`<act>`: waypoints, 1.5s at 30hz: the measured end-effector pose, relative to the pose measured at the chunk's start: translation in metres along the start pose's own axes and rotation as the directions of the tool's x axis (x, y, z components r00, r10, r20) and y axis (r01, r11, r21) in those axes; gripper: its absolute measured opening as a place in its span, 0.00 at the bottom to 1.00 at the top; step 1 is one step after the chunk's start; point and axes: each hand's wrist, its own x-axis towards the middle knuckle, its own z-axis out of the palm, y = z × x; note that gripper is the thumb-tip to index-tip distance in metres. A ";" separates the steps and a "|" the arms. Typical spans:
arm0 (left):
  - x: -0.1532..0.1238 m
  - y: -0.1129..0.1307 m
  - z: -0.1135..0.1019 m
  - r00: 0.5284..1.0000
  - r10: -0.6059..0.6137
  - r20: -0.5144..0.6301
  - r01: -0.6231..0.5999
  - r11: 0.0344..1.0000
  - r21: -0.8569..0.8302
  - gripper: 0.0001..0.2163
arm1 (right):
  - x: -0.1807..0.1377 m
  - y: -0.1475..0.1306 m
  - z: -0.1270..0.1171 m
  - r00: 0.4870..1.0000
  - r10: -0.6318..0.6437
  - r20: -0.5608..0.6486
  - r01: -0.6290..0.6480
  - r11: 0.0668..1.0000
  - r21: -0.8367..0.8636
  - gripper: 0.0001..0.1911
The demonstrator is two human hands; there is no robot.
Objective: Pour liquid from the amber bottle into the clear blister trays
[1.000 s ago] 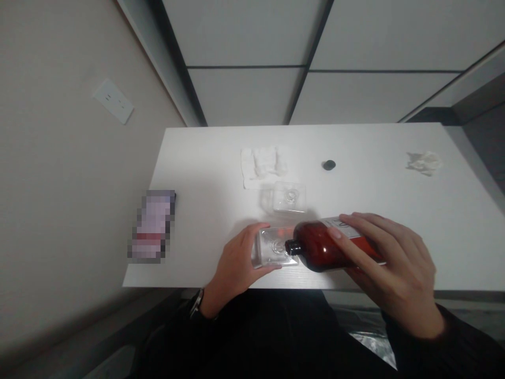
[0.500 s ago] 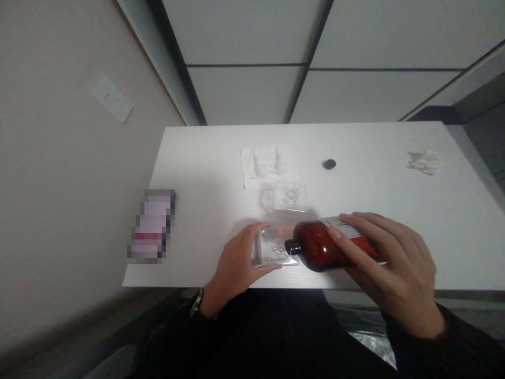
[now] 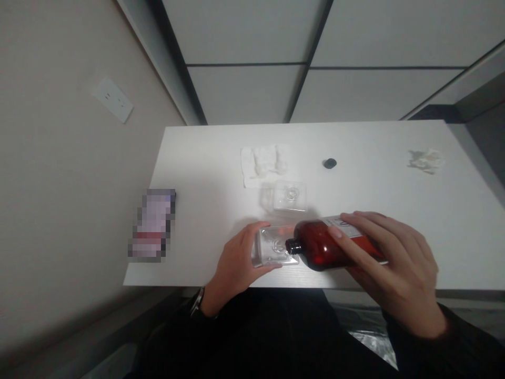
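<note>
My right hand grips a dark red bottle with a white label, tipped on its side with its black neck pointing left. The neck meets the mouth of a small clear square container, which my left hand holds by its left side near the front edge of the white table. A second clear container stands just behind them.
A white tissue lies behind the clear containers. A small black cap rests mid-table, and a crumpled wrapper lies at the far right. A blurred phone-like object sits at the table's left edge. A wall with a socket runs along the left.
</note>
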 end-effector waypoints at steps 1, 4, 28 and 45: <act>0.000 0.000 0.000 1.000 -0.001 0.000 0.001 1.000 0.000 0.38 | 0.000 0.000 0.000 1.000 -0.001 0.000 0.001 1.000 0.002 0.46; 0.000 0.000 0.000 1.000 -0.007 0.004 0.007 1.000 -0.002 0.38 | 0.000 0.000 0.000 1.000 0.000 0.002 0.000 1.000 0.009 0.46; -0.001 -0.003 0.002 1.000 0.018 -0.008 -0.018 1.000 0.003 0.39 | -0.001 0.000 -0.001 1.000 0.005 0.010 -0.005 1.000 0.003 0.46; -0.001 -0.003 0.002 1.000 -0.009 -0.006 0.008 1.000 -0.029 0.39 | 0.000 -0.001 -0.003 1.000 0.009 0.015 -0.009 1.000 0.017 0.48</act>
